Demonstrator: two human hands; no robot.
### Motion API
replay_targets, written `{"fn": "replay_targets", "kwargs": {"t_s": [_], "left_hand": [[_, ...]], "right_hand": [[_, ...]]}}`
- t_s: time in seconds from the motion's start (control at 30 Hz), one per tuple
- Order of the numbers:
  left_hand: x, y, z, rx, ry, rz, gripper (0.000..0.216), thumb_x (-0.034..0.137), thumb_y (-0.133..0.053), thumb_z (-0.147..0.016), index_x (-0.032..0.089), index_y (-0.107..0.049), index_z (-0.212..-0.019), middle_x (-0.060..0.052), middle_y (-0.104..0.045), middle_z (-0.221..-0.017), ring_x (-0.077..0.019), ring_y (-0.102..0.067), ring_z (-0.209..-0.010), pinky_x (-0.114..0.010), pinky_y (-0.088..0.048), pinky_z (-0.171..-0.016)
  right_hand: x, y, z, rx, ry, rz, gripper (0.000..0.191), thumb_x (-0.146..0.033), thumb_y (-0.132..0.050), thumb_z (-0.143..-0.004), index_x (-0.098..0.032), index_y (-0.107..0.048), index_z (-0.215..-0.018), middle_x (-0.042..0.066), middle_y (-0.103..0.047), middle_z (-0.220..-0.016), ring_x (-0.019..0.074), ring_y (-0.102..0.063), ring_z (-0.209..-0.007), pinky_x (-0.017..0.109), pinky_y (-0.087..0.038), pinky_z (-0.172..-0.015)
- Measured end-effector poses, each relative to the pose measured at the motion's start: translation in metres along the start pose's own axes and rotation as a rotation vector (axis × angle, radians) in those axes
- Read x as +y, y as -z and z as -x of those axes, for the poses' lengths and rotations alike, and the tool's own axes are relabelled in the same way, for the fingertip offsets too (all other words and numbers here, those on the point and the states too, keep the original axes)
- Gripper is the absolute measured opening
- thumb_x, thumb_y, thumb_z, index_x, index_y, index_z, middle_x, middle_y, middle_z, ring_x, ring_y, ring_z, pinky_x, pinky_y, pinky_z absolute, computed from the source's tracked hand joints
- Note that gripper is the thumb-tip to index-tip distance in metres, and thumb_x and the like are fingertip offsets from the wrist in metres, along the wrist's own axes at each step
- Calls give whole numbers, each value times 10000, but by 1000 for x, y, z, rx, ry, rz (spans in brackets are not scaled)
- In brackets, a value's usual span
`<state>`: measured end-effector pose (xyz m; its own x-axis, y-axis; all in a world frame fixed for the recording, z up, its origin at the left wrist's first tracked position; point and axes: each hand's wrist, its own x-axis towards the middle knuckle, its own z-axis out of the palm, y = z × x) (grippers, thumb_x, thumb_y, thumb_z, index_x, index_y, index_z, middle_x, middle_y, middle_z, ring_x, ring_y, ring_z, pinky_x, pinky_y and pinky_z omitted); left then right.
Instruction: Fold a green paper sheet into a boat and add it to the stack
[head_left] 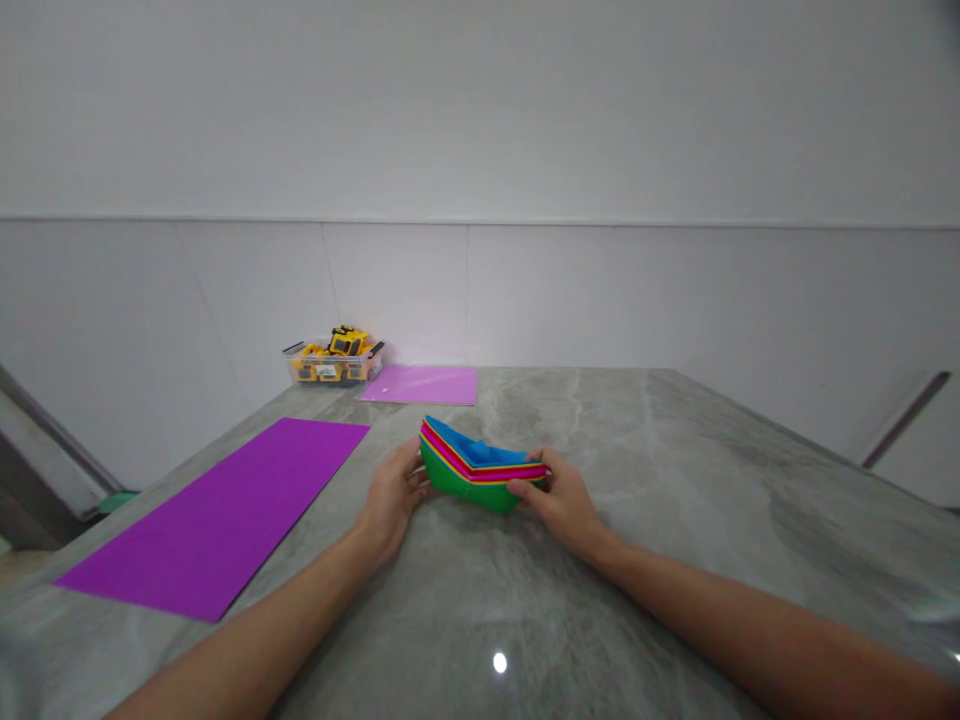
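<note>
Bare forearms [720, 610] stretch across a gray marbled table [675, 460], where a person grips a stack of folded boats [480, 482] in blue, pink, yellow and green. The left hand [394, 495] holds one end, the right hand [562, 500] pinches the other. A purple sheet [225, 510] lies at left; beyond, a pink sheet [427, 385] adjoins a clear bin [328, 373] of yellow toy vehicles [349, 343].

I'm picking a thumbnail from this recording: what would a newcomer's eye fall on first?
Probably the bright stack of boat shapes, mid-table, with the right hand gripping one end and the left hand at the other. Next comes the vivid purple sheet on the left. Farther back, yellow toy vehicles sit in a clear bin.
</note>
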<state>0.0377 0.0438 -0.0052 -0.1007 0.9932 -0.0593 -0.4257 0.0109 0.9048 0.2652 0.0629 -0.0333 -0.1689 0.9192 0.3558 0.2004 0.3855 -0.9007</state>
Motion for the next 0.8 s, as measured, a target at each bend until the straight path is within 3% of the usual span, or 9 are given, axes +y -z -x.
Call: {"fn": "replay_targets", "kwargs": {"t_s": [0.13, 0.27, 0.43, 0.57, 0.63, 0.8], "left_hand": [[-10, -2, 5, -141, 142, -47, 421, 361, -754, -780, 149, -623, -1119, -131, -736, -1046, -261, -720, -838, -362, -585, -716], [-16, -1, 6, -145, 160, -38, 392, 256, -799, -759, 122, -640, -1091, -159, -739, -1061, -271, -732, -868, -360, -609, -734], [-18, 3, 8, -125, 172, -9, 184, 173, -728, -827, 99, -700, -994, -166, -748, -1036, -240, -741, -861, -317, -618, -754], [-16, 6, 7, -48, 186, -60, 94, 82, -634, -868, 79, -715, -915, -179, -754, -987, -211, -746, -806, -262, -615, -685], [-15, 7, 6, -18, 186, -77, 80, 84, -633, -865, 79, -708, -891, -177, -757, -927, -205, -743, -739, -267, -612, -643], [-13, 8, 2, -25, 162, -162, 84, 109, -659, -818, 105, -693, -895, -141, -745, -845, -176, -704, -652, -274, -588, -598]], "right_hand": [[6, 0, -4, -42, -163, -310, 482, -531, -761, -706, -228, -464, -933, -9, -600, -804, 177, -614, -614, 341, -582, -482], [6, 0, -4, -64, -156, -360, 489, -535, -775, -701, -219, -478, -926, -6, -610, -804, 172, -619, -623, 320, -590, -468], [10, -3, -2, -25, -139, -369, 467, -517, -777, -698, -221, -483, -907, -24, -605, -759, 161, -609, -582, 313, -579, -464], [22, 9, -13, 154, -111, -250, 438, -529, -731, -718, -219, -491, -912, 15, -647, -824, 199, -649, -655, 329, -577, -486], [31, 28, -25, 283, -54, -32, 390, -521, -689, -737, -209, -522, -901, 8, -646, -777, 200, -641, -650, 312, -550, -483], [63, 83, -55, 560, -27, 156, 256, -456, -618, -717, -217, -537, -763, -16, -563, -644, 196, -549, -630, 303, -479, -555]]}}
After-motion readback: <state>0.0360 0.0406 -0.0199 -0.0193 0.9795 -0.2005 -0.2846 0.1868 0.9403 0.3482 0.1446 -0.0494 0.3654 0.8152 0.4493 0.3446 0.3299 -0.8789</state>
